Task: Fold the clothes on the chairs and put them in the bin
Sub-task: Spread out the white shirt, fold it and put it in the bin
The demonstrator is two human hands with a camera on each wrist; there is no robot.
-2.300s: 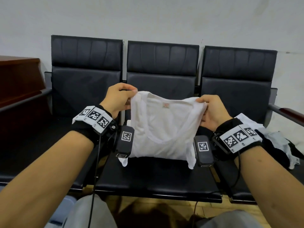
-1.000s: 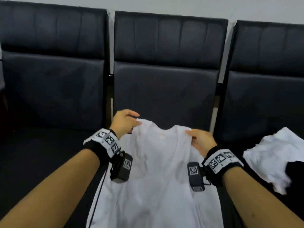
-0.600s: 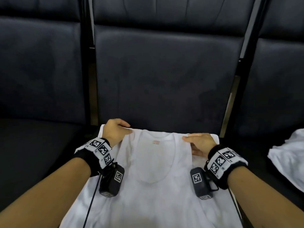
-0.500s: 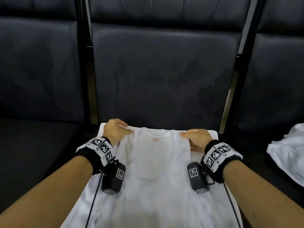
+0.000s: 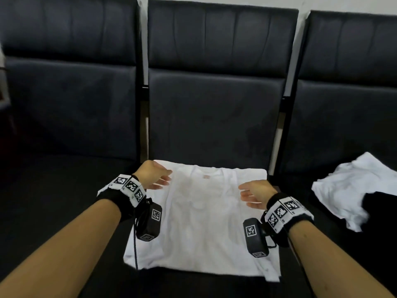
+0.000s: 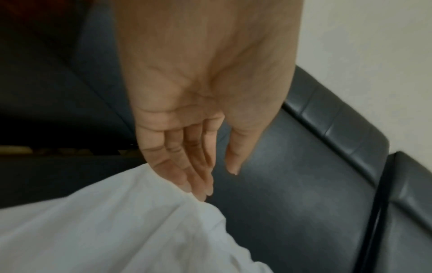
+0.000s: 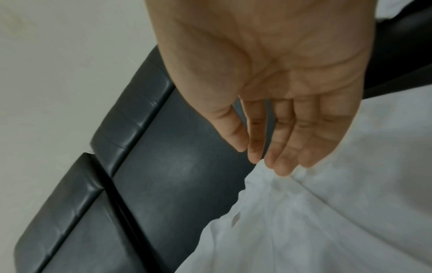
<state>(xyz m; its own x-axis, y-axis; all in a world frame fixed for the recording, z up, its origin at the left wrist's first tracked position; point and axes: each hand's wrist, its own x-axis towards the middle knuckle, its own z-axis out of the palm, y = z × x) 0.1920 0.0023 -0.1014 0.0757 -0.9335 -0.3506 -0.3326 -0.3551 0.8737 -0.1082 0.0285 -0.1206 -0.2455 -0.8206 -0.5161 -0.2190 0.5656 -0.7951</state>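
White T-shirt [image 5: 206, 222] laid flat on the seat of the middle black chair [image 5: 214, 117], collar toward the backrest, a small label visible inside the neckline. The cloth is thin and lightly wrinkled; the side edges lie roughly straight, and the hem reaches near the front edge of the seat. Left hand [image 5: 151, 175] above the shirt's left shoulder area, grip apart, fingers [image 6: 187, 166] straight and relaxed, holding nothing. Right hand [image 5: 255, 193] above the shirt's right side, grip likewise apart, fingertips [image 7: 280, 166] just over the fabric; contact cannot be determined. A second, crumpled white garment [image 5: 348, 190] lies on the right-hand chair [image 5: 348, 104], well apart from the shirt.
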